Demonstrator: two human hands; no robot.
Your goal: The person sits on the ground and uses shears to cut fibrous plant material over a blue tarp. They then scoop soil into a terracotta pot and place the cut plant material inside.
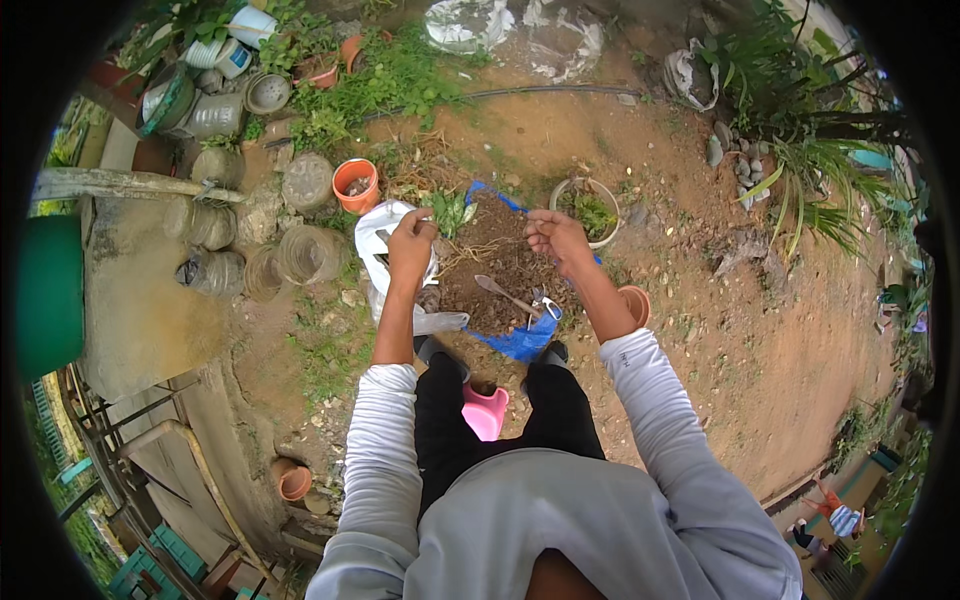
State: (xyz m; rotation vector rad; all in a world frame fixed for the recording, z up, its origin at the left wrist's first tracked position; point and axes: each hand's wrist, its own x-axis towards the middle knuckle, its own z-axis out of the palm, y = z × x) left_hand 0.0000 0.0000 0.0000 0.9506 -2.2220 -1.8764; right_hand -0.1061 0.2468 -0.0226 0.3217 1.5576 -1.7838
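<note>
My left hand [410, 240] is raised over a white plastic bag [374, 238], beside a leafy cutting [452, 216], its fingers curled; what they hold is hidden. My right hand [552, 236] is above the soil near a pale round pot [588, 200] with green plants, fingers bent inward, contents unclear. Between and below them, soil [480, 312] lies on a blue sheet [525, 345], with pale stringy roots [472, 255], a trowel [495, 287] and a white-handled tool [550, 306].
Orange bucket [355, 195] and cloudy containers [310, 250] stand left; terracotta pot [636, 300] right. Pink plastic stool [485, 415] sits between my feet. Concrete slab [160, 300] and metal railing [160, 430] line the left. Plants [810, 200] and stones [750, 170] edge the upper right. Another person [842, 515] is at lower right.
</note>
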